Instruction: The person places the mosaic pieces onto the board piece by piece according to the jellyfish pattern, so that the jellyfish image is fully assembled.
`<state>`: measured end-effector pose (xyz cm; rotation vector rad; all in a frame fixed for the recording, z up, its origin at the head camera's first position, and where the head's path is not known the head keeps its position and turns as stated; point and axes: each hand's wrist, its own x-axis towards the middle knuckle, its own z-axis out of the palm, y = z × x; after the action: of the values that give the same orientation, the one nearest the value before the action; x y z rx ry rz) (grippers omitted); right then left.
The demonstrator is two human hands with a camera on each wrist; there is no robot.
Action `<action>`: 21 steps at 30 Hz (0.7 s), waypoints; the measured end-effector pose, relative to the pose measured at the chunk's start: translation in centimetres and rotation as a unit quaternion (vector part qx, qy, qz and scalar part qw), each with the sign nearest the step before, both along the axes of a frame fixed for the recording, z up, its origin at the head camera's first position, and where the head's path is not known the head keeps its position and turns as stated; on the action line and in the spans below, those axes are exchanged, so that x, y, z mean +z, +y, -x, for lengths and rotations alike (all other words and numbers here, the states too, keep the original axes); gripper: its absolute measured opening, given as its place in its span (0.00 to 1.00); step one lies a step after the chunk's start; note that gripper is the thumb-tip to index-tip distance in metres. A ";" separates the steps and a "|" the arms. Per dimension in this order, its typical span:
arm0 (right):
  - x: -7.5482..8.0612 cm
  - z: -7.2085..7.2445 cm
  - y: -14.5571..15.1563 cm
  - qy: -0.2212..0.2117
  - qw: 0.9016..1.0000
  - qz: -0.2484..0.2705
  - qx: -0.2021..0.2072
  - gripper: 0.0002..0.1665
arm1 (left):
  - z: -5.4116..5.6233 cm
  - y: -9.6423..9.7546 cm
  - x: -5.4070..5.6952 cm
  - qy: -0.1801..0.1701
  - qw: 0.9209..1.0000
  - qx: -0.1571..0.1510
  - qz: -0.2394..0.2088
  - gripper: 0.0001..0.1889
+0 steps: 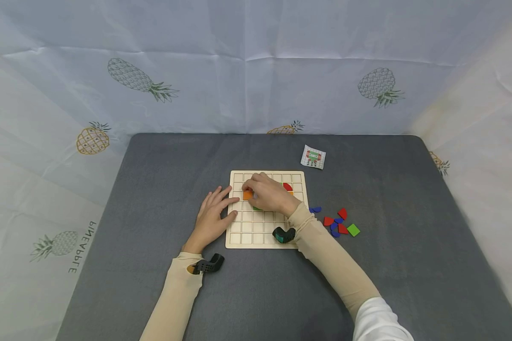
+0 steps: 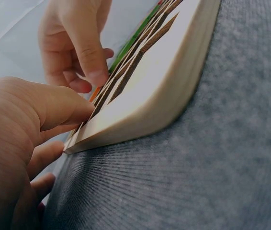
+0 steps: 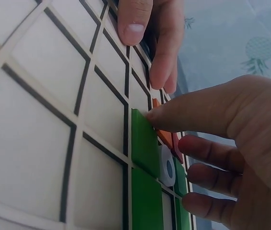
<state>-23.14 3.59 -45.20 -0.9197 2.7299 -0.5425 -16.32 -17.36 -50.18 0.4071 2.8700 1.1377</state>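
Note:
A pale wooden grid board (image 1: pixel 244 239) lies on the table. The left hand (image 1: pixel 213 220) rests at the board's left edge, with fingers spread and fingertips touching its rim. Over the upper left cells is the right hand (image 1: pixel 270 193), its fingers bent and thumb apart. Its index fingertip touches a red piece (image 3: pixel 176 143), mostly hidden. The thumb tip lies by an orange square (image 1: pixel 248 195) and a green tile (image 3: pixel 145 143). A white piece with a dark round spot (image 3: pixel 166 165) sits beside them. Another red piece (image 1: pixel 288 186) lies on the board's upper right.
Right of the board lie loose red pieces (image 1: pixel 343 213), blue pieces (image 1: pixel 339 220) and a green square (image 1: pixel 353 230). A small pattern card (image 1: pixel 313 157) rests beyond the board's upper right corner. Pineapple-print cloth (image 1: pixel 247 94) hangs behind the grey table (image 1: pixel 175 156).

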 end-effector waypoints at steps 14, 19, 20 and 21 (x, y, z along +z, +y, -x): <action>1.2 -1.1 2.8 -0.092 0.991 0.093 -0.021 0.20 | -0.1 0.2 0.3 0.001 1.000 -0.004 -0.003 0.19; 1.7 -1.9 4.6 -0.109 0.983 0.144 -0.028 0.21 | -0.1 0.2 0.5 0.000 1.000 0.001 -0.005 0.19; 1.8 -2.1 5.0 -0.107 0.983 0.146 -0.028 0.21 | -0.1 0.2 0.5 0.000 1.000 0.002 -0.004 0.19; 1.9 -2.1 5.3 -0.107 0.983 0.149 -0.029 0.21 | -0.1 0.2 0.5 0.000 1.000 0.003 -0.003 0.19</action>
<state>-21.00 8.88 -43.31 -0.7923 2.5297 -1.0210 -16.17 -17.13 -49.68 0.3997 2.8695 1.1488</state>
